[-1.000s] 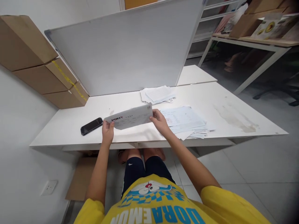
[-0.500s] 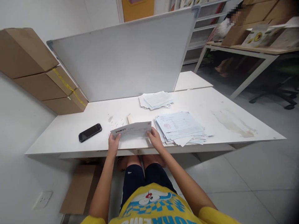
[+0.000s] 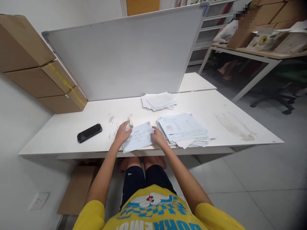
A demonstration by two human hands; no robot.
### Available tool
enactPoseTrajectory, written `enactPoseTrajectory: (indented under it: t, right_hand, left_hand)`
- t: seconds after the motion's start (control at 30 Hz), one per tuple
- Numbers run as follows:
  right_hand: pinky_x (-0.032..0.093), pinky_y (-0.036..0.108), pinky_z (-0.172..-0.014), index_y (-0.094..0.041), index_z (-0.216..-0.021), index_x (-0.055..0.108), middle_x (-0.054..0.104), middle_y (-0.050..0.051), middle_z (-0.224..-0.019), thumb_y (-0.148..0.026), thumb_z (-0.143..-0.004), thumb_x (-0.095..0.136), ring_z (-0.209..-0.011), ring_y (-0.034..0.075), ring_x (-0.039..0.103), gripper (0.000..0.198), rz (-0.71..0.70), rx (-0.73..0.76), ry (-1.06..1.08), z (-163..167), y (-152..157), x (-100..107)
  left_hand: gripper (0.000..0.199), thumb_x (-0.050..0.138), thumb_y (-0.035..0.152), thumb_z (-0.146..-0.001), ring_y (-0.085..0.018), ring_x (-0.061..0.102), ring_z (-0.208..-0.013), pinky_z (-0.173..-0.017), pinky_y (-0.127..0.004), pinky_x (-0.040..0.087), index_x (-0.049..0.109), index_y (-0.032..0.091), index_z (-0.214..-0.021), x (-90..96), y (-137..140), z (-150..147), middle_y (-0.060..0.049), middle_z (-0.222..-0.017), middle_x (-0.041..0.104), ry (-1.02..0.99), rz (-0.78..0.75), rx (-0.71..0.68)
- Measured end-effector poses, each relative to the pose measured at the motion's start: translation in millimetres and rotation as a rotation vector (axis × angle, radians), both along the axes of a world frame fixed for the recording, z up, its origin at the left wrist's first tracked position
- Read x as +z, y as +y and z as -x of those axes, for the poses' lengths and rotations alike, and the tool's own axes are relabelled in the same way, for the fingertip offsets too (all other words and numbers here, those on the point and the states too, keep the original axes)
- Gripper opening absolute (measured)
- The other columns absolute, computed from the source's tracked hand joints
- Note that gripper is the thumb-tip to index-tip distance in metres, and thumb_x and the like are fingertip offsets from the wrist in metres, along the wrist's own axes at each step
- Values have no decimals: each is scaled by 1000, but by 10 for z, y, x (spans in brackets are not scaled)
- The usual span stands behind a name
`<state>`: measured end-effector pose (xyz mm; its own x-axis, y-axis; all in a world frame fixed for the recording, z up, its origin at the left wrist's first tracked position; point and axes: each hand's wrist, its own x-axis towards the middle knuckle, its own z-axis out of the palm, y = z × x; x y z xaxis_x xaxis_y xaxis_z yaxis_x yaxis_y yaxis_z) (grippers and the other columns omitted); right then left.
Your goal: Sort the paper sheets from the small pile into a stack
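1. At the right edge of the printed sheet (image 3: pixel 139 138), the right hand (image 3: pixel 158 136) pinches it.
2. At its left edge, the left hand (image 3: pixel 123 133) has fingers spread; I cannot tell whether they grip.
3. Beneath it, the desk (image 3: pixel 59 134).
4. Just beyond it, a cream block (image 3: pixel 131 120).
5. Right of it, papers (image 3: pixel 183 127).

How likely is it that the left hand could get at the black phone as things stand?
Probably yes: the black phone lies uncovered to the left of the left hand, with only tabletop showing between them, though that hand is at the paper sheet.
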<state>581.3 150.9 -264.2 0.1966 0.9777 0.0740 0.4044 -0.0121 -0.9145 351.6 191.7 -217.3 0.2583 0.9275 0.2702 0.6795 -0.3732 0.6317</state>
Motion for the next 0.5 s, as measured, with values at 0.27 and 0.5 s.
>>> enactPoseTrajectory:
  t: [0.27, 0.5]
  right_hand:
    - [51, 35, -80, -19, -108, 61, 70, 5, -92, -16, -59, 43, -83, 23, 64, 52, 40, 28, 112, 41, -91, -101]
    - [50, 40, -87, -20, -118, 58, 69, 6, -100, -18, -64, 44, -91, 25, 63, 56, 33, -12, 103, 116, 23, -59]
  left_hand:
    - [56, 46, 30, -86, -29, 31, -140, -115, -44, 24, 43, 13, -139, -34, 107, -99, -11, -148, 40, 227, -32, -97]
    - [52, 45, 31, -87, -28, 34, -138, -115, -44, 25, 48, 14, -136, -105, 146, -60, -11, -147, 41, 200, -1, -123]
